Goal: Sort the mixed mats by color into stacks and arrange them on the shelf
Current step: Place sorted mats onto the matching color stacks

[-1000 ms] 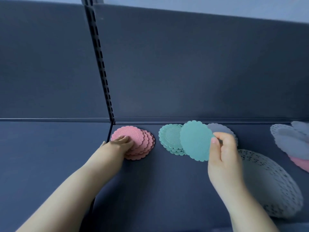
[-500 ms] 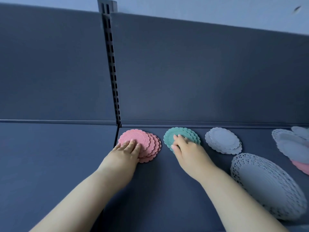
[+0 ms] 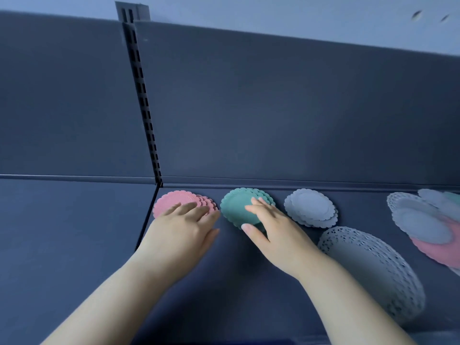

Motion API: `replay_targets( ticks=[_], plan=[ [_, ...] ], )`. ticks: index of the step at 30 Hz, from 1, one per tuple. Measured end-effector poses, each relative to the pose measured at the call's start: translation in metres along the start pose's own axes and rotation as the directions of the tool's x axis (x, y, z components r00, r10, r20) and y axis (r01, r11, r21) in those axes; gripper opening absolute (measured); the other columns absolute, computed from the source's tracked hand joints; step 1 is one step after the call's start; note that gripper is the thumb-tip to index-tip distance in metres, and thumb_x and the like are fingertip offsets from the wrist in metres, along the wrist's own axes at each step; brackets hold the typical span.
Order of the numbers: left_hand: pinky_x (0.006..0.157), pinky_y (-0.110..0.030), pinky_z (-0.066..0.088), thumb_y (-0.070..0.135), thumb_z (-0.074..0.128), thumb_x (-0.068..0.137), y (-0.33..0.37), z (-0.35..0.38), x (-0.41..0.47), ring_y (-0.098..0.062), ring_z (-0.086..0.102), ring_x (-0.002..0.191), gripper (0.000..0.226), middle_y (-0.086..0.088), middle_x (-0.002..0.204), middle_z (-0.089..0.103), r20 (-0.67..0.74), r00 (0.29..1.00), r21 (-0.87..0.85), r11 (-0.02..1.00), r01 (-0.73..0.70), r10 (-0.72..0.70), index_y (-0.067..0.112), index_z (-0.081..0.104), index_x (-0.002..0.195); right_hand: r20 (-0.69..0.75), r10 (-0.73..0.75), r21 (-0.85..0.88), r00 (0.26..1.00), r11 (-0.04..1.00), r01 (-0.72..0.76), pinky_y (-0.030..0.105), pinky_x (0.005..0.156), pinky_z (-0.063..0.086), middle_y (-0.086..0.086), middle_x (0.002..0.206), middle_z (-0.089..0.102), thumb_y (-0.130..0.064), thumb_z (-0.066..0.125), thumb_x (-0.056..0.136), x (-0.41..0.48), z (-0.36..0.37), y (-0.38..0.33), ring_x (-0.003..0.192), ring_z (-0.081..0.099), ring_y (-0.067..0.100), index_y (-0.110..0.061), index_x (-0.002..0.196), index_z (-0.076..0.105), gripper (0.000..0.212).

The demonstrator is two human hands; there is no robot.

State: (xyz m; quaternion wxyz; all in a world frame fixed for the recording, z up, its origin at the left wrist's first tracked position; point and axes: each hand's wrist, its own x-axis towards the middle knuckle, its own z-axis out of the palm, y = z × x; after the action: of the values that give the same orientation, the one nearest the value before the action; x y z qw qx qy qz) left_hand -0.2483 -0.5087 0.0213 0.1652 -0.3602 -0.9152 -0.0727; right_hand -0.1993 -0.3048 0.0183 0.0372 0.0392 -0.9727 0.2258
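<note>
The pink stack and teal stack, at the back of the shelf, were apparently being squared under the left hand and right hand, both held flat with nothing gripped. Next, a mat would probably need picking from the mixed pile.

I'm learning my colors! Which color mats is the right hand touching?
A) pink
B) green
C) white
B: the right hand rests its fingers on the green stack; the left hand lies on the pink stack.
</note>
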Motion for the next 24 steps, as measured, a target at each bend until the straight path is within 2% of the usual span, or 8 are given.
replay_targets(
  ticks=[3,8,12,15,19,21,24],
  plan=[
    [0.071,-0.033,0.055,0.034,0.039,0.085,0.038,-0.005,0.007,-0.022,0.069,0.087,0.041,0.001,0.095,0.072,-0.042,0.999,-0.029,0.999,-0.013,0.012,0.016,0.073,0.1,-0.014,-0.03,-0.003,0.999,1.0,0.03,0.011,0.102,0.004,-0.016,0.154,0.01,-0.049,0.035,0.094,-0.018,-0.018,0.016,0.139,0.0,-0.004,-0.032,0.141,0.027,0.051],
    [0.077,-0.035,0.055,0.034,0.041,0.086,0.118,0.001,0.031,-0.022,0.067,0.092,0.04,0.001,0.099,0.071,-0.06,0.997,-0.067,0.997,-0.049,0.045,0.015,0.072,0.104,-0.023,-0.006,-0.013,1.0,1.0,0.006,0.025,0.113,0.013,-0.019,0.154,0.008,-0.055,0.034,0.09,-0.063,-0.054,0.073,0.139,0.0,-0.004,-0.039,0.141,0.022,0.054],
    [0.078,-0.033,0.053,0.035,0.043,0.086,0.202,0.016,0.056,-0.02,0.067,0.091,0.037,0.004,0.1,0.071,-0.06,0.994,-0.112,0.989,-0.101,0.095,0.019,0.071,0.104,-0.04,0.047,-0.017,0.998,0.999,-0.048,0.021,0.111,0.012,-0.02,0.153,0.008,-0.055,0.033,0.09,-0.116,-0.092,0.14,0.139,0.0,-0.006,-0.039,0.141,0.021,0.054],
    [0.078,-0.032,0.054,0.034,0.044,0.085,0.268,0.035,0.074,-0.02,0.067,0.09,0.036,0.004,0.099,0.071,-0.069,0.986,-0.129,0.979,-0.159,0.151,0.019,0.071,0.104,-0.073,0.138,0.005,0.988,0.99,-0.138,0.016,0.107,0.012,-0.018,0.152,0.014,-0.05,0.036,0.092,-0.155,-0.117,0.196,0.139,0.01,-0.003,-0.035,0.141,0.025,0.053],
    [0.076,-0.031,0.055,0.033,0.043,0.085,0.338,0.058,0.093,-0.019,0.067,0.088,0.036,0.004,0.097,0.071,-0.074,0.979,-0.171,0.964,-0.201,0.191,0.02,0.071,0.102,-0.141,0.291,0.035,0.946,0.957,-0.289,0.018,0.096,0.027,-0.011,0.148,0.032,-0.041,0.04,0.094,-0.194,-0.138,0.264,0.133,0.032,0.009,-0.029,0.138,0.033,0.046],
    [0.075,-0.03,0.055,0.034,0.041,0.084,0.364,0.067,0.103,-0.018,0.068,0.086,0.037,0.005,0.094,0.071,-0.054,0.976,-0.168,0.962,-0.216,0.209,0.021,0.072,0.099,-0.172,0.335,0.013,0.926,0.941,-0.338,0.021,0.101,0.027,-0.006,0.149,0.032,-0.033,0.04,0.096,-0.205,-0.142,0.292,0.136,0.029,0.011,-0.022,0.137,0.036,0.043],
    [0.074,-0.03,0.055,0.033,0.042,0.082,0.386,0.084,0.119,-0.019,0.067,0.081,0.034,0.005,0.089,0.071,-0.031,0.977,-0.152,0.965,-0.214,0.212,0.02,0.071,0.094,-0.171,0.351,-0.025,0.921,0.933,-0.36,0.021,0.108,0.018,-0.002,0.151,0.028,-0.025,0.041,0.096,-0.211,-0.147,0.321,0.141,0.018,0.01,-0.016,0.138,0.037,0.042]
  ],
)
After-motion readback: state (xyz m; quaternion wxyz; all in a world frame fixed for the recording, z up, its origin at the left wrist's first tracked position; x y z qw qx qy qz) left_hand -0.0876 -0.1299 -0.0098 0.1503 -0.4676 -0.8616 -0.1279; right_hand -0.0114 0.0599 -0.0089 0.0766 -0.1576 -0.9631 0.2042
